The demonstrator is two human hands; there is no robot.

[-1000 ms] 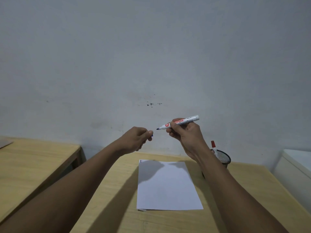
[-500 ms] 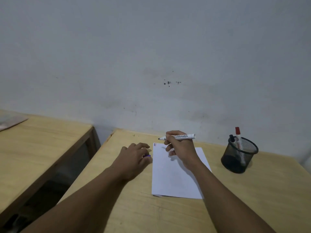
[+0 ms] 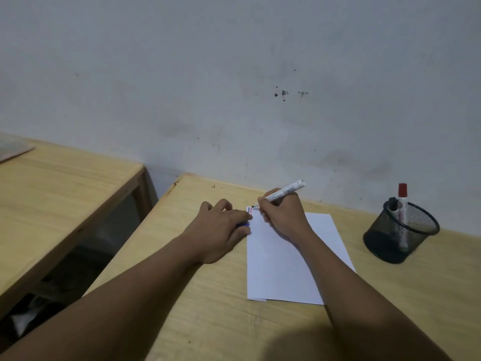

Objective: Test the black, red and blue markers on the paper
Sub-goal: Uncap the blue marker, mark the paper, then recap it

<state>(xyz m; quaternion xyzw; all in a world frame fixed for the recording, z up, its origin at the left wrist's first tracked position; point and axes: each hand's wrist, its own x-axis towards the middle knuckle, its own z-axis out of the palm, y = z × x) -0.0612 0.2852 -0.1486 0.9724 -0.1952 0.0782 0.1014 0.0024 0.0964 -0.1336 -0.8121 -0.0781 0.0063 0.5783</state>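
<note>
A white sheet of paper (image 3: 283, 264) lies on the wooden table (image 3: 208, 321). My right hand (image 3: 282, 217) grips an uncapped white marker (image 3: 283, 191), its tip touching the paper's top left corner beside short black and red strokes (image 3: 250, 210). My left hand (image 3: 221, 230) rests on the table at the paper's left edge, fingers curled around a blue cap (image 3: 243, 224). A black mesh cup (image 3: 400, 230) at the right holds a red-capped marker (image 3: 402, 201) and a black-capped marker (image 3: 393, 205).
A second wooden table (image 3: 59, 194) stands to the left across a narrow gap, with a flat board (image 3: 13, 149) on its far corner. A stained grey wall (image 3: 234, 87) runs directly behind both tables.
Both hands came down from the air to the table. The marker tip moved onto the paper's top left corner, and my left hand settled at the paper's edge with the cap.
</note>
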